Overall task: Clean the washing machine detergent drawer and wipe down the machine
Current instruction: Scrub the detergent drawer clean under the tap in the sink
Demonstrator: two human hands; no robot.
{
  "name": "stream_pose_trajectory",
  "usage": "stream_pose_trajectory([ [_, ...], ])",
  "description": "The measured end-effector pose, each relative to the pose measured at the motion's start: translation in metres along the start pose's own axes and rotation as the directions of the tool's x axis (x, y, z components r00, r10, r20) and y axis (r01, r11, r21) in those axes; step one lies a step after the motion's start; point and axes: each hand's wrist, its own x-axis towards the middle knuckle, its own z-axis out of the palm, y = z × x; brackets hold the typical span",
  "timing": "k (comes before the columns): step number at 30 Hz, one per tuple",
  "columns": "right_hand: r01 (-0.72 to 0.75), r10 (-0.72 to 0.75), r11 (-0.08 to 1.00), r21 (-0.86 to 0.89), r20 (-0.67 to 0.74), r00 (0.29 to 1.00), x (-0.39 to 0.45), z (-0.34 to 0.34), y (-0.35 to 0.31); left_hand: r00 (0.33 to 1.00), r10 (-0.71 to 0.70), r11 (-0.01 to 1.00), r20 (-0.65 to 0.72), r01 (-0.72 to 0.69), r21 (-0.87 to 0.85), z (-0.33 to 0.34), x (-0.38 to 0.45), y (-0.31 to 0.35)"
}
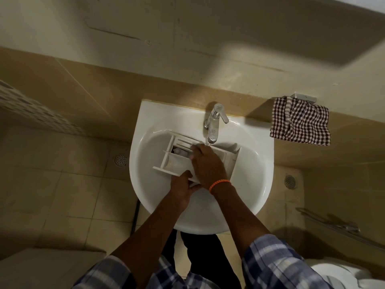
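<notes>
The white plastic detergent drawer lies across the bowl of a white wash basin, under the chrome tap. Its compartments face up. My left hand grips the drawer's near edge from below. My right hand, with an orange band on the wrist, rests on top of the drawer's middle, fingers reaching into a compartment below the spout. Whether it holds anything is hidden. The drawer's front panel leans against the basin's right side.
A brown-and-white checked cloth hangs on a wall rail right of the basin. Floor drains sit at left and right. A metal grab rail and a toilet are at lower right.
</notes>
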Motion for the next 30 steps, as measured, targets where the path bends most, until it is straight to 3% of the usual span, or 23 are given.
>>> stream_pose_trajectory([
  [4,-0.217,0.207,0.973,-0.076,-0.125,0.97,-0.005,-0.006,0.009,1.0,-0.018,0.999,-0.007,0.018,-0.049,0.004,-0.001,-0.001],
  [6,-0.141,0.145,0.98,0.142,-0.019,0.989,-0.007,-0.004,0.005,1.0,-0.019,0.998,-0.01,0.018,-0.056,0.004,-0.001,-0.002],
  [8,-0.17,0.142,0.919,0.356,0.103,0.984,-0.006,-0.013,0.009,1.0,-0.006,0.998,-0.011,0.005,-0.056,0.002,-0.001,-0.002],
  [12,-0.376,0.429,0.831,0.41,-0.043,0.902,-0.001,-0.031,0.03,0.999,0.036,0.998,-0.006,-0.036,-0.046,0.006,-0.006,-0.003],
  [15,-0.453,0.525,0.76,0.465,-0.029,0.851,0.007,-0.037,0.031,0.997,0.076,0.997,0.015,-0.076,-0.027,0.012,-0.011,-0.003],
  [21,-0.573,0.729,0.397,0.717,0.133,0.672,0.026,-0.051,0.04,0.988,0.152,0.988,0.021,-0.152,-0.011,0.018,-0.019,-0.001],
  [27,-0.545,0.602,0.547,0.636,0.154,0.784,0.034,-0.043,0.047,0.992,0.129,0.991,0.009,-0.128,-0.05,0.036,-0.031,0.0],
  [30,-0.542,0.607,0.397,0.741,0.231,0.761,0.036,-0.046,0.04,0.991,0.132,0.989,0.005,-0.131,-0.064,0.037,-0.032,0.001],
])
